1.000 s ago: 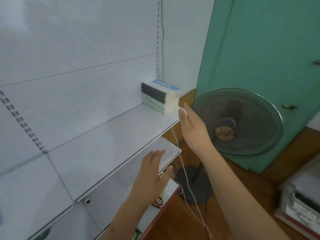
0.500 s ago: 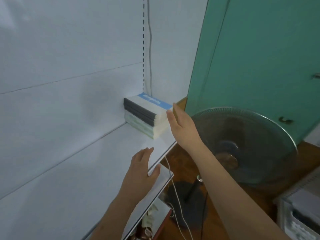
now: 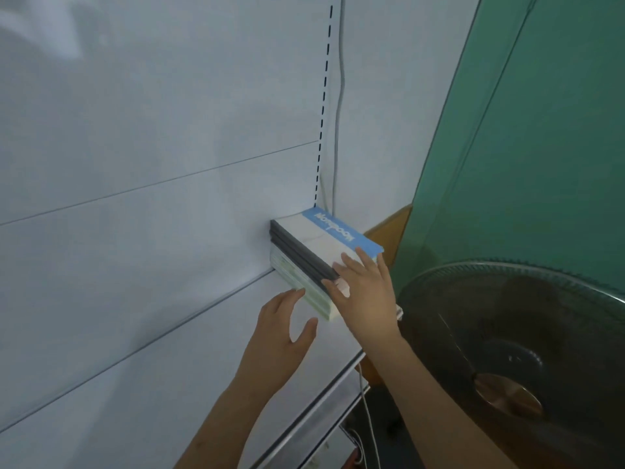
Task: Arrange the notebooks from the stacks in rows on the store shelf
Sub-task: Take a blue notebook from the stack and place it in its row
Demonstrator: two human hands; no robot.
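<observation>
- The right hand (image 3: pixel 363 292) lies on the near end of the notebook stack (image 3: pixel 321 262), just right of frame centre. Its fingers rest spread on the top cover, its thumb against the dark spines; whether they pinch a notebook cannot be told.
- The left hand (image 3: pixel 282 324) is open, fingers relaxed, holding nothing, just left of the stack's lower edge.
- The stack lies flat on the white shelf (image 3: pixel 189 360), its far end against the back panel (image 3: pixel 152 130).
- Judgement: soft-cover notebooks flex and slide over one another. The full stack is probably heavy for one hand.
- Recommended hold: clamp a few notebooks at the spine side, thumb below, fingers above.
- A standing fan (image 3: pixel 514 360) sits close at lower right.
</observation>
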